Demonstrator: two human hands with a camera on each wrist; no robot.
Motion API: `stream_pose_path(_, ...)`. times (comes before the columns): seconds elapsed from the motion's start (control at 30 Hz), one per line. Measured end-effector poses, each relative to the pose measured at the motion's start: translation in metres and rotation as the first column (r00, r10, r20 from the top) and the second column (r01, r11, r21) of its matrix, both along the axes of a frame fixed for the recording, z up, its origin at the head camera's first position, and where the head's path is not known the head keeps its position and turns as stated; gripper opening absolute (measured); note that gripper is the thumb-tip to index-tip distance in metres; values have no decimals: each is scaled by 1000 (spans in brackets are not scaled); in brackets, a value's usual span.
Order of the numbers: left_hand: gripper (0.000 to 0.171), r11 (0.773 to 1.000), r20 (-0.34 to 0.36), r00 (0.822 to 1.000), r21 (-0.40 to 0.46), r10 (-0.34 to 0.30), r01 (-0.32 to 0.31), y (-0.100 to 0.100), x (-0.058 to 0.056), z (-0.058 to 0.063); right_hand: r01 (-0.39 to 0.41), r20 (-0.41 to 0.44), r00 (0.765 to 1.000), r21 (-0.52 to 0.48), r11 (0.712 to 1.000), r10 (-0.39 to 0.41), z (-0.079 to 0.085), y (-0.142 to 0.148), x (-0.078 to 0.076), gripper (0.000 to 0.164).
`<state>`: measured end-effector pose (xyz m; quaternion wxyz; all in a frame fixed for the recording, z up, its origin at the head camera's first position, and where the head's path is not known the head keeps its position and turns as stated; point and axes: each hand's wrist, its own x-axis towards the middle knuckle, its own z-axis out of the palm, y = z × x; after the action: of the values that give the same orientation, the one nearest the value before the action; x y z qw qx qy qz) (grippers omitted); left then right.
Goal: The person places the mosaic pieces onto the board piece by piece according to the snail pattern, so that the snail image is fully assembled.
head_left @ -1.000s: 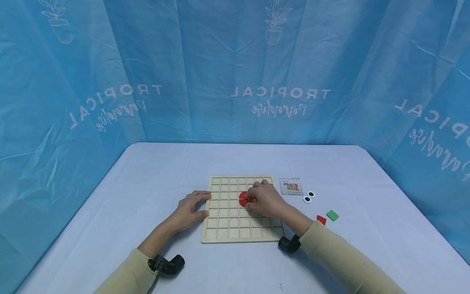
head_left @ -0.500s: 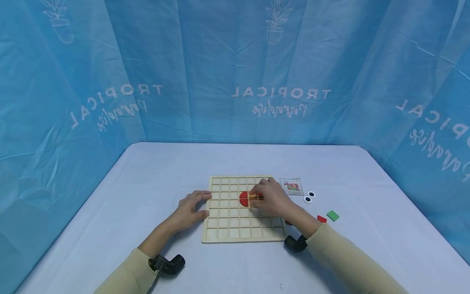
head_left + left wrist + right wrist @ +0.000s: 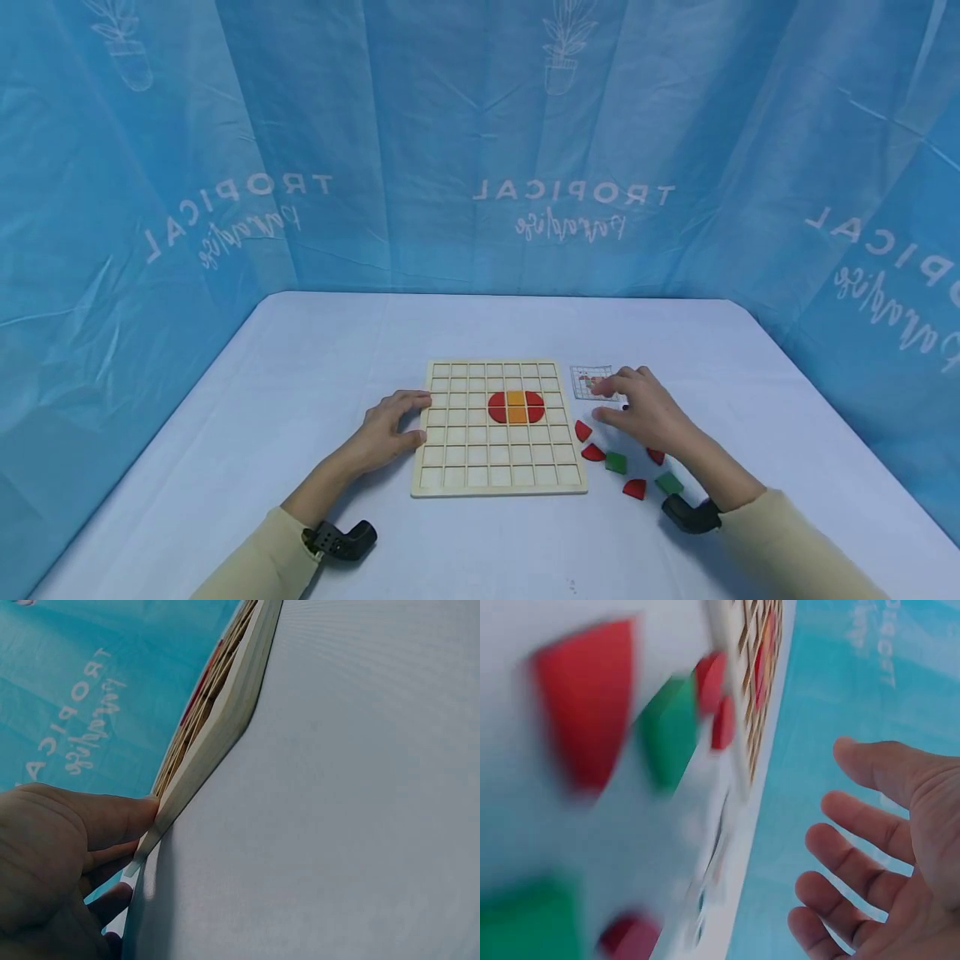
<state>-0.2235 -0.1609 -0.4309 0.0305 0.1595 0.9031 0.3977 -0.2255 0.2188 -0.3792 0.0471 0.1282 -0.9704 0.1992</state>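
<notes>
A wooden grid board (image 3: 453,477) lies on the white table. On it, orange squares (image 3: 516,400) sit between red rounded pieces (image 3: 497,407). My left hand (image 3: 382,429) rests against the board's left edge, thumb and fingertips touching it; the left wrist view shows the thumb (image 3: 120,820) at that edge. To the right of the board, my right hand (image 3: 648,412) hovers by a small printed card (image 3: 585,383) and partly covers it. Its fingers are spread and bent a little, with nothing between them in the right wrist view. The eye discs are mostly hidden behind this hand.
Right of the board lie several loose red quarter-round pieces (image 3: 593,452) and two green squares, one nearer (image 3: 669,483) and one by the board (image 3: 616,463). A blue printed curtain (image 3: 480,250) encloses the table on the visible sides.
My right hand has let go of a piece on the board and moved right toward the card, uncovering the orange and red pieces. My left hand has stayed at the edge.
</notes>
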Motion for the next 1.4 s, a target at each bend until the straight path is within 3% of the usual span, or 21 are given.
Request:
stream_pose_path(0.17,50,1000,-3,1000,-4,-2,2,0,0,0,40,62,997,-15,999,-38,-8,33,13,34)
stream_pose_path(0.33,49,1000,-19,1000,-7,-8,8,-1,0,0,32,93,995,-8,999,-31,-20,44,27,31)
stream_pose_path(0.7,50,1000,-32,999,-2,-22,22,-1,1,0,27,88,996,71,997,-33,-30,29,40,32)
stream_pose_path(1.03,50,1000,-14,1000,-5,-4,4,-1,1,-1,52,62,996,131,990,-61,-34,21,42,28)
stream_pose_path(1.4,50,1000,18,1000,-3,21,-21,1,0,-1,25,2,1000,105,994,-25,-26,21,40,28)
